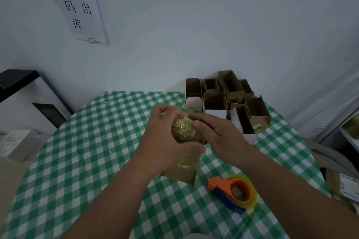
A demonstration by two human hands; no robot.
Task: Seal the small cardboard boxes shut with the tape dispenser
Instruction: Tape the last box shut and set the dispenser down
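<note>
Fingers (165, 109) of the left hand (163, 136) are curled round a small box (184, 132) held at the middle of the frame, and the right hand (215, 132) is pinched on its upper edge, thumb pressed to the near face. Both hands are thus closed on the box, which is raised above the checked tablecloth (87, 141).

The box surface is seen as glossy, crinkled yellowish film, apparently tape laid over brown cardboard. A loose strip of wrinkled tape (186, 161) hangs below it, over an open cardboard carton (180, 175). The tape dispenser (233, 193), orange and blue plastic with a translucent yellow roll, lies untouched at lower right. More open boxes (229, 101), thin matte card with sharp corners, are stacked at upper right of the table.

Trouble could be expected if the loose strip were folded on itself or stuck to the carton beneath, since the film looks thin and clingy. Creases could be pressed in and the flaps left unsealed.
</note>
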